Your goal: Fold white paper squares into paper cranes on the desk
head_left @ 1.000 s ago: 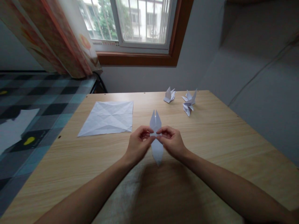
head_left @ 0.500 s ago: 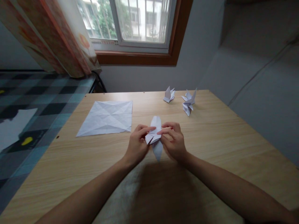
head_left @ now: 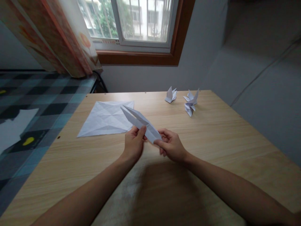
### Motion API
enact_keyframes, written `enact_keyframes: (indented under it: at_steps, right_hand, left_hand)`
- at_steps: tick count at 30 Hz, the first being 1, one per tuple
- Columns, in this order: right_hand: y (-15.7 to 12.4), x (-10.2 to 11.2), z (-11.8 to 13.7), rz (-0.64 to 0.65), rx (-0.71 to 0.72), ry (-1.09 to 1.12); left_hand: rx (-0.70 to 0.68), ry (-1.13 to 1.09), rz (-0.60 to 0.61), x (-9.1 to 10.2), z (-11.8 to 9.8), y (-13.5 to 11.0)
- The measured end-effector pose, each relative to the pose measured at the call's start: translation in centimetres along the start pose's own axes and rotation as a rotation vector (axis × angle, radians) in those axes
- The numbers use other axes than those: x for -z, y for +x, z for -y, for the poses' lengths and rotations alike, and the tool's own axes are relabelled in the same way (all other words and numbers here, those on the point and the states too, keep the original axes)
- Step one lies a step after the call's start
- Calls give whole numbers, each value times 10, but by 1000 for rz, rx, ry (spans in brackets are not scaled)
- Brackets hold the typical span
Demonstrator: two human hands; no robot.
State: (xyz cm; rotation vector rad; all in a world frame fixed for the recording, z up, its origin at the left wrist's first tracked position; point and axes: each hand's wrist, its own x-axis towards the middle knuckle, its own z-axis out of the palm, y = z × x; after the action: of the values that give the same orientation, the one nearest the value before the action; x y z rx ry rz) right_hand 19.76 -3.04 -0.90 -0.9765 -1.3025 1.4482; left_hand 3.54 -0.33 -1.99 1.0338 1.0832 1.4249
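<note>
A long, narrow piece of folded white paper [head_left: 138, 121] is held above the table, slanting from upper left down to lower right. Its far end splits into two points. My left hand [head_left: 134, 142] pinches its lower edge near the middle, thumb on top. At the lower right end, my right hand [head_left: 172, 146] grips the paper between thumb and fingers. Behind the far tip lies a flat white sheet [head_left: 105, 117] marked with crossing creases.
Folded white paper figures stand at the back of the wooden table [head_left: 223, 150]: one figure [head_left: 171, 95] alone, and a close cluster [head_left: 191, 102] to its right. Left of the table is a checked cloth [head_left: 47, 103] with torn white paper [head_left: 16, 128] on it.
The folded paper has turned from pointing toward me to a slant and now shows a long, closed shape. Both hands have shifted from pressing its middle to pinching its edge and end.
</note>
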Motion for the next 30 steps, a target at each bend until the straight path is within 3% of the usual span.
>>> enact_keyframes:
  at_steps: [4, 6, 10, 15, 18, 24, 27, 30]
  right_hand:
    - [0, 2, -1, -1, -12, 3]
    - [1, 4, -1, -13, 9, 10]
    - [6, 7, 0, -101, 76, 126]
    - [9, 7, 1, -56, 101, 147]
    - [8, 5, 1, -45, 106, 143]
    - [10, 6, -5, -103, 105, 92]
    - [12, 8, -8, -68, 66, 103]
    - [13, 9, -9, 1, 40, 160]
  left_hand:
    - [-21, -78, -205, -1, -5, 6]
    - [-29, -99, -242, -2, -9, 6]
    - [42, -97, -51, -8, -18, -4]
    - [96, 14, 185, -14, -23, -21]
    - [15, 125, 210, -13, -23, -23]
    - [-344, 442, 207, -10, -29, -25]
    - [-377, 451, 229, -9, -32, -25]
    - [-313, 355, 270, -7, -31, -22]
